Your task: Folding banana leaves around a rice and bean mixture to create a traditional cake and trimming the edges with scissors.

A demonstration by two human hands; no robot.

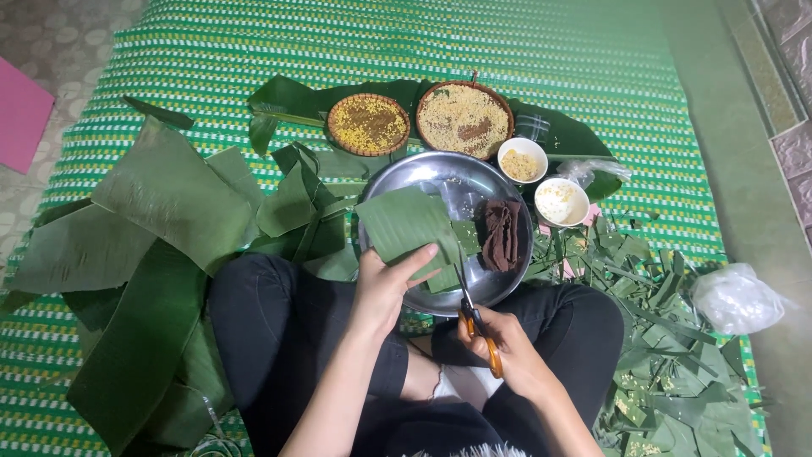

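My left hand (385, 283) grips a folded piece of green banana leaf (404, 224) by its lower edge, over the near side of a round metal tray (414, 173). My right hand (506, 338) holds orange-handled scissors (475, 320), blades pointing up at the leaf's right edge. Inside the tray lie smaller leaf pieces and a folded dark brown cloth (502, 234). My crossed legs in black trousers sit just below the tray.
Two woven baskets of grain (368, 123) (464, 118) and two white bowls (522, 160) (562, 201) stand behind the tray. Large banana leaves (161, 245) pile at left; leaf scraps (660, 338) and a clear plastic bag (736, 298) lie at right on the green striped mat.
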